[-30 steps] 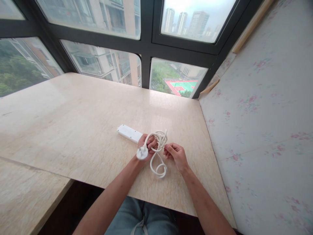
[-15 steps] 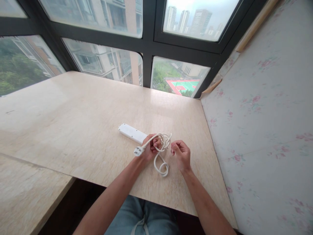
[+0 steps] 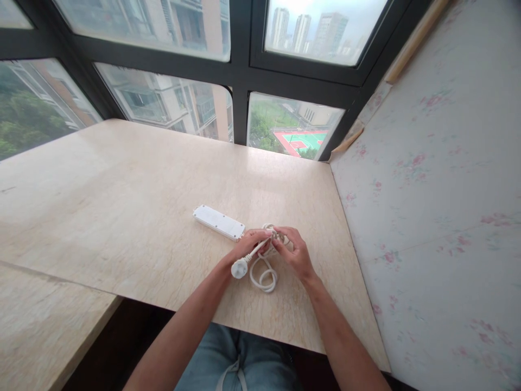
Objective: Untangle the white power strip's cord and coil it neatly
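A white power strip [image 3: 218, 222] lies on the stone sill, with its back showing and small screws in it. Its white cord [image 3: 264, 288] is looped and tangled between my hands, and one loop rests on the surface. My left hand [image 3: 253, 243] is closed on the cord beside the end of the strip. From the right, my right hand [image 3: 293, 251] pinches the same tangle with thumb and fingers. The plug [image 3: 239, 268] hangs out below my left wrist, its pins facing toward me. Fingers partly hide the middle of the tangle.
The pale marble-look sill [image 3: 134, 201] stretches to dark window frames [image 3: 240, 76] at the back. A wall with floral paper [image 3: 427, 228] bounds the right side. At lower left a lower slab [image 3: 49, 320] borders a dark gap.
My right hand has moved left onto the cord tangle, having been apart from it. The plug has turned and dropped slightly, and my left fingers now pinch the cord.
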Demonstrator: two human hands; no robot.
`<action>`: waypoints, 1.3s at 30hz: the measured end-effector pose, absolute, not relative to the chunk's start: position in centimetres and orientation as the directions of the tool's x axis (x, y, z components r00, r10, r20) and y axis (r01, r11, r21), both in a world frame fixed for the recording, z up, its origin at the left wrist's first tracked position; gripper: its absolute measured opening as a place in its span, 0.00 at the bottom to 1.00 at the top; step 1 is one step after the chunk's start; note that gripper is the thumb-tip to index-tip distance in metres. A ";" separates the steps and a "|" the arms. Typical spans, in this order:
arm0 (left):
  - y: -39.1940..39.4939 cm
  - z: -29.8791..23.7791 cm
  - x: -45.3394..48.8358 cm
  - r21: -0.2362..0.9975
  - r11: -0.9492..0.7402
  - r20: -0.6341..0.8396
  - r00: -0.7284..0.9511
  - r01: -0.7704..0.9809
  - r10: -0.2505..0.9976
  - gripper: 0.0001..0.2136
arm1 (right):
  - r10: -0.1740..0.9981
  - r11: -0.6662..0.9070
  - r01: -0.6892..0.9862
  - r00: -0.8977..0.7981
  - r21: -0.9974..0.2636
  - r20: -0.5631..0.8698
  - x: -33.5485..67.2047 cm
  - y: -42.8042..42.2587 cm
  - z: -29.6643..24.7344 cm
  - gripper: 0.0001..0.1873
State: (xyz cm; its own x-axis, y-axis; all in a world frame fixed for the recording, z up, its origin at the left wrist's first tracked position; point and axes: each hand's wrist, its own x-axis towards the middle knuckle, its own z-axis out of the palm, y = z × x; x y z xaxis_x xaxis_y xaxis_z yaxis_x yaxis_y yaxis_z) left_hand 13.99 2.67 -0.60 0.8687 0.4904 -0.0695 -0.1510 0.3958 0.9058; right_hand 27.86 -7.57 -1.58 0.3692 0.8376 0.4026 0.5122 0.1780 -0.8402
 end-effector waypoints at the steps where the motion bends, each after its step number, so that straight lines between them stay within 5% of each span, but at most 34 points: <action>1: 2.7 -0.7 13.9 0.919 0.371 -0.075 0.866 -0.132 0.494 0.22 | 0.842 0.170 0.497 0.376 -0.851 0.387 28.0 -7.6 -1.6 0.12; 11: 3.9 -0.8 13.3 0.930 0.315 -0.045 0.793 -0.189 0.608 0.20 | 0.745 0.055 0.022 0.665 -0.998 0.056 29.8 -7.6 -1.0 0.13; 16: 3.5 -0.2 13.2 0.899 0.355 -0.034 0.768 -0.256 0.639 0.16 | 0.596 0.188 -0.285 0.794 -0.940 -0.121 30.6 -7.4 -1.1 0.13; 22: 3.1 -0.1 13.3 0.842 0.412 0.028 0.792 -0.348 0.610 0.17 | 0.558 0.237 -0.485 0.777 -0.842 -0.290 31.8 -7.6 -1.9 0.16; 26: 3.2 -0.6 13.3 0.807 0.398 0.124 0.784 -0.437 0.608 0.24 | 0.588 0.140 -0.380 0.775 -0.915 -0.232 31.9 -7.9 -1.6 0.14; 31: 3.2 -0.8 13.3 0.846 0.359 0.084 0.765 -0.394 0.639 0.18 | 0.666 -0.008 0.087 0.744 -0.996 0.060 32.1 -8.1 -1.4 0.16; 36: 3.2 -0.2 13.3 0.882 0.356 -0.009 0.742 -0.310 0.670 0.15 | 0.723 0.199 0.490 0.512 -0.849 0.465 31.5 -8.6 -0.5 0.15; 39: 3.1 0.2 13.2 0.911 0.321 0.001 0.782 -0.257 0.623 0.15 | 0.772 0.257 0.636 0.318 -0.728 0.550 30.6 -8.8 0.2 0.15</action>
State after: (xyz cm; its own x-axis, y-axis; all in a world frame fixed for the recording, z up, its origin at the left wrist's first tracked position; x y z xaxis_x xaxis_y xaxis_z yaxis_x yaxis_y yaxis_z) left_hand 13.15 3.12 0.24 0.7821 0.6232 0.0009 -0.2570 0.3213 0.9114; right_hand 30.63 -8.81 0.23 0.3182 0.7721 0.5500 0.6357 0.2567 -0.7280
